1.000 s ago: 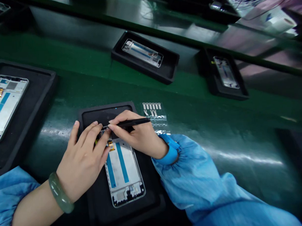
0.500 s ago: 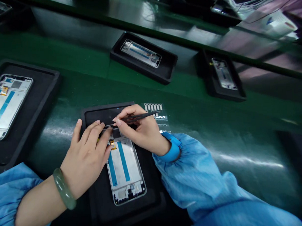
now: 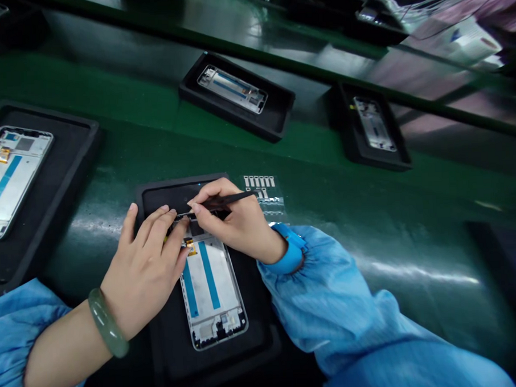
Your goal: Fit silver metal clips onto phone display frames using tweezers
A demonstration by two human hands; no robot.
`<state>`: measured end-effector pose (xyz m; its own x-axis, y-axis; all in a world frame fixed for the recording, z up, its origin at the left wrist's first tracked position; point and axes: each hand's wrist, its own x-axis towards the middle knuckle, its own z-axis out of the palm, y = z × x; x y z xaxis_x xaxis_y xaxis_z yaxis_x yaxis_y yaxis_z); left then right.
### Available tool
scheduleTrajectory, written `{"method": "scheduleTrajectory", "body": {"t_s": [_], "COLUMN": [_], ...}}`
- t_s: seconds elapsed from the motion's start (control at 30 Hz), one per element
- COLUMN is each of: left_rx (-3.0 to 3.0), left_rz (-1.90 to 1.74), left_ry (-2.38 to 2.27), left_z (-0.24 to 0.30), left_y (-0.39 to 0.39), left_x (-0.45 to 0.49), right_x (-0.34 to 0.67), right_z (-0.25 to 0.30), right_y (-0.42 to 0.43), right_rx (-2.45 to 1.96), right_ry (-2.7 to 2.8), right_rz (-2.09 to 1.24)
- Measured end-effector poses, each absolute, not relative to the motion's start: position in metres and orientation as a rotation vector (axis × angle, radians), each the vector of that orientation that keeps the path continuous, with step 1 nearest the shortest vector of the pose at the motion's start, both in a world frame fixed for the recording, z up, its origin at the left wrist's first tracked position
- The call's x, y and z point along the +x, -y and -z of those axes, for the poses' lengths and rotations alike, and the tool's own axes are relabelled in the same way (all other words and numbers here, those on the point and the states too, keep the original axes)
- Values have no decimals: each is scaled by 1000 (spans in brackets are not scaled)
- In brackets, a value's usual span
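A phone frame (image 3: 216, 275) with blue adhesive strips lies in a black tray (image 3: 171, 357) in front of me. My left hand (image 3: 145, 261) rests over its upper left corner, fingers spread, fingertips on the top edge. In my right hand (image 3: 233, 217) a pair of dark tweezers (image 3: 235, 198) is pinched between thumb and fingers, at the frame's top edge. The tweezers' tips are hidden by my fingers. Just beyond the right hand lies a clear sheet of small white stickers (image 3: 260, 182).
Another tray (image 3: 62, 133) with a phone frame (image 3: 20, 175) stands at the left. Two smaller black trays, one in the middle (image 3: 275, 115) and one at the right (image 3: 397, 159), hold phone frames at the back. A white roll (image 3: 476, 38) sits at the far right.
The whole view has shifted slightly, so things appear a little further left. Both hands keep nearly the same place on the phone frame; the tweezers' angle has changed slightly.
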<state>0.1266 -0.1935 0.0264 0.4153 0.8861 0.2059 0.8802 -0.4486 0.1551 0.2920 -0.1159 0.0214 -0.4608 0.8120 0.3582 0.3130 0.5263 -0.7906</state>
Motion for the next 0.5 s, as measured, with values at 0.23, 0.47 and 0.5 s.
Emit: {"method": "scheduleTrajectory", "body": {"t_s": [0.23,0.47,0.5], "left_rx": [2621,2627,2628], "left_rz": [-400,-381,-376], "left_ry": [-1626,-1623,-1622], "left_z": [-27,-27,-27], "left_y": [194,194,194], "left_x": [126,126,126], "right_x": [292,291,291], "right_z": [-26,-32,-33], "right_y": [112,109,110], "right_rx": [-906,-868,-856], "right_ry": [2064,2194,2231], "right_rz": [-846,-777,-762]}}
